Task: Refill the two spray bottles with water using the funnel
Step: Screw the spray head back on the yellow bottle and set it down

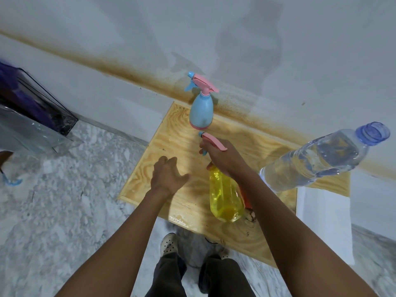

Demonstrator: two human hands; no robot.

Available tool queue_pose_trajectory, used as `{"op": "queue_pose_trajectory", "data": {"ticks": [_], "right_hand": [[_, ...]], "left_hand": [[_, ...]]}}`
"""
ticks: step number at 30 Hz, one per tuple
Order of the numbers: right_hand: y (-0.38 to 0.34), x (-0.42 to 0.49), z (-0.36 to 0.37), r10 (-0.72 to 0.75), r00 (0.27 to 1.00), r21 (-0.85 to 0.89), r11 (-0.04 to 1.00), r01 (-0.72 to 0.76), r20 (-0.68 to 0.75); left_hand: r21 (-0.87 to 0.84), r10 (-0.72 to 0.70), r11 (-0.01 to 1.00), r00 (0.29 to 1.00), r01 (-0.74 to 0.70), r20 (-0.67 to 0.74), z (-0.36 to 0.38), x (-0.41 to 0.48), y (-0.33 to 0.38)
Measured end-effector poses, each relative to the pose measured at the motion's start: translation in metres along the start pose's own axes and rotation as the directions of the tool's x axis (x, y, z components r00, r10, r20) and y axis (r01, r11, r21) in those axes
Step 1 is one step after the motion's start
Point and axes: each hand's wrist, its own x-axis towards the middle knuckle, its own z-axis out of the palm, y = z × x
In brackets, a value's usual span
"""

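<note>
- Right hand curls round the neck of the yellow bottle on the table.
- Left hand hovers just beside, fingers loosely spread, holding nothing.
- Blue bottle stands at the far edge; water bottle at right.

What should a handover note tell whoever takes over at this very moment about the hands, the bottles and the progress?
Left hand: open, over the wooden table, holding nothing.
Right hand: grips the yellow spray bottle at its neck, under the pink spray head.
Blue spray bottle: upright at the table's far edge, head on.
Water bottle: on the right, holding water.
Orange item, perhaps the funnel, is mostly hidden behind the yellow bottle.
Done: no filling visible; levels unreadable.
Left: remove heads, funnel water in, recap both.
</note>
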Motion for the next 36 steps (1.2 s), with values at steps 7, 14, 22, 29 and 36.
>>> {"op": "queue_pose_trajectory", "data": {"ticks": [7, 14, 22, 29, 36], "right_hand": [[-0.019, -0.040, -0.012, -0.279, 0.956, 0.113, 0.951, 0.289, -0.092], [-0.034, -0.058, -0.011, -0.421, 0.876, -0.001, 0.901, 0.433, -0.234], [-0.013, -0.040, -0.027, -0.237, 0.836, -0.051, 0.968, 0.244, -0.496], [-0.004, 0.034, -0.060, -0.235, 0.804, -0.112, 0.972, 0.208, -0.546], [0.011, 0.076, -0.073, -0.185, 0.842, -0.057, 0.982, 0.181, -0.506]], "left_hand": [[-0.489, 0.463, 0.825, 0.834, -0.282, 0.300, -0.038, -0.056, 0.033], [-0.609, 0.426, 0.718, 0.905, -0.337, 0.001, -0.042, -0.065, 0.060], [-0.529, 0.358, 0.741, 0.910, -0.413, -0.209, -0.028, -0.021, 0.098], [-0.408, 0.325, 0.837, 0.931, -0.365, -0.166, -0.014, 0.046, 0.140], [-0.447, 0.306, 0.822, 0.936, -0.353, -0.176, 0.001, 0.094, 0.153]]}}
